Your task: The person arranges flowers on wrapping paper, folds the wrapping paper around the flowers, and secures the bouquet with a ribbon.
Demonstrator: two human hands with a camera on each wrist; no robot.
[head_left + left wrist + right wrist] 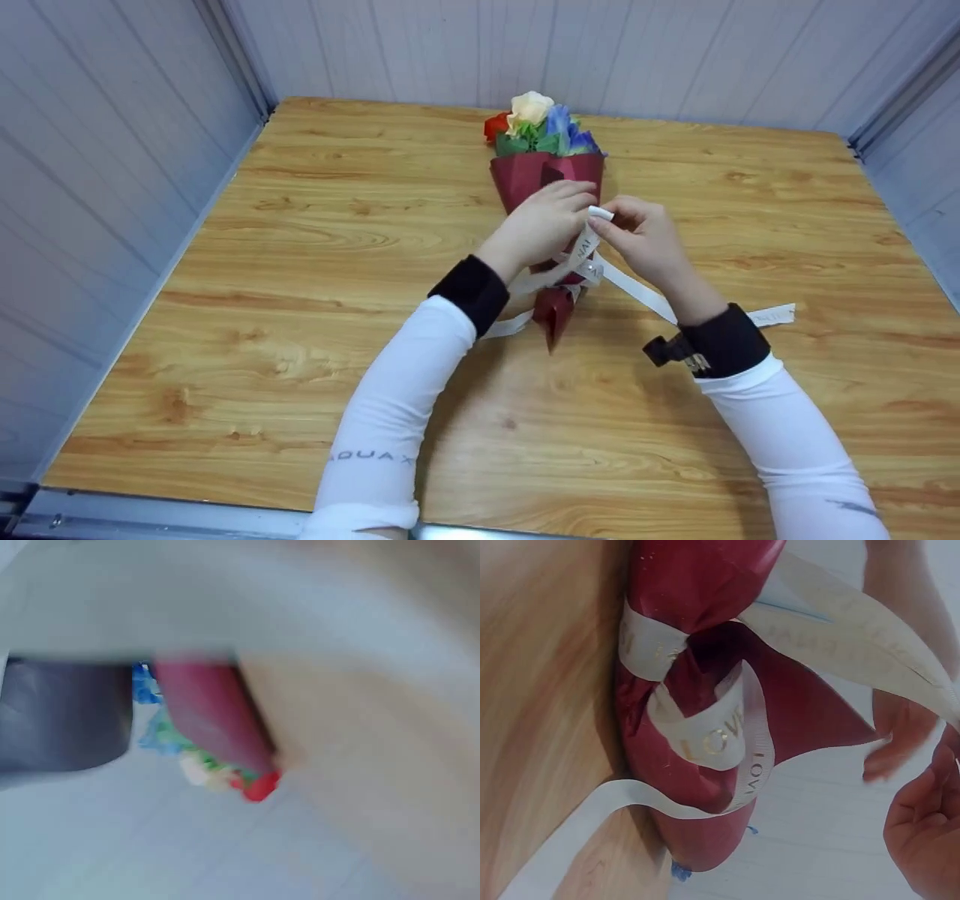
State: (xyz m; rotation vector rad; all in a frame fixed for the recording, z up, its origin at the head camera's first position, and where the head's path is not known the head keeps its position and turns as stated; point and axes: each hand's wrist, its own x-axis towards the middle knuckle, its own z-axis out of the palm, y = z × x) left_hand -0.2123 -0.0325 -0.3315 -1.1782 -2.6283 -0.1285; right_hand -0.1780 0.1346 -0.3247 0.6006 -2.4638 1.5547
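Observation:
A bouquet of artificial-looking flowers (531, 112) in a dark red wrapper (517, 176) lies on the wooden table, flowers pointing away from me. A white ribbon (712, 739) with printed lettering, "LOVE" among it, is wound around the wrapper's narrow part. My right hand (649, 236) pinches one folded ribbon end between thumb and fingers, above the wrapper. My left hand (544, 225) lies over the bouquet from the left, its loosely bent fingers close to that end; its thumb is hidden. In the left wrist view, a blurred pale band covers much of the wrapper (210, 709).
Another ribbon tail (776, 315) runs right beneath my right wrist, and a loop (510, 326) shows under the left one. Pale panel walls (480, 52) enclose the wooden table (337, 225). A metal rail (165, 514) runs along its front edge.

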